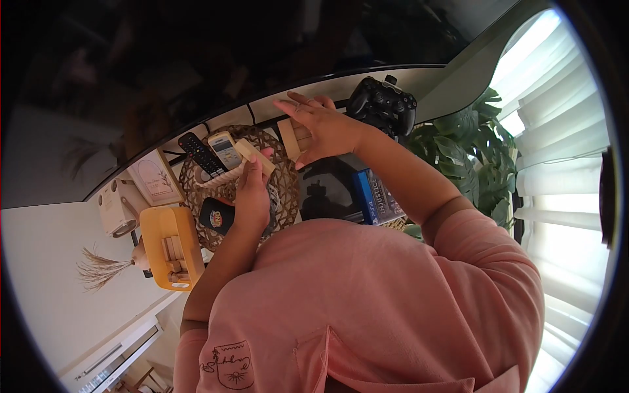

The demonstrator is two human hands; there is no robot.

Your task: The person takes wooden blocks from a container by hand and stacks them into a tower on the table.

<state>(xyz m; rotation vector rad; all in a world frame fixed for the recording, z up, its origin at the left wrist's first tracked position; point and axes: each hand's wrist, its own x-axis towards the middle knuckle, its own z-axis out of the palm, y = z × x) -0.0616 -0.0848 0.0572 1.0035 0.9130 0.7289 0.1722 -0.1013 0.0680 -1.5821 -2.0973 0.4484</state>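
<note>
My left hand (pixel 252 193) is closed around a light wooden block (pixel 255 157), pinched between thumb and fingers above the woven round mat. Over the black console, my right hand (pixel 321 128) has its fingers stretched and spread. Beside its palm are several wooden blocks (pixel 288 139); I cannot tell whether the hand touches them. A small rope-rimmed basket (pixel 226 177) near my left hand holds a black remote control (pixel 202 155) and a white remote control (pixel 225 149). Below it lies a dark UNO card pack (pixel 217 215).
A yellow bin (pixel 150 242) with wooden blocks inside stands at the left, by a framed print (pixel 156 177) and a white device (pixel 119 208). Game controllers (pixel 382 105) and game cases (pixel 377 196) sit at the right, near a leafy plant (pixel 458 147). A large dark screen (pixel 229 52) overhangs everything.
</note>
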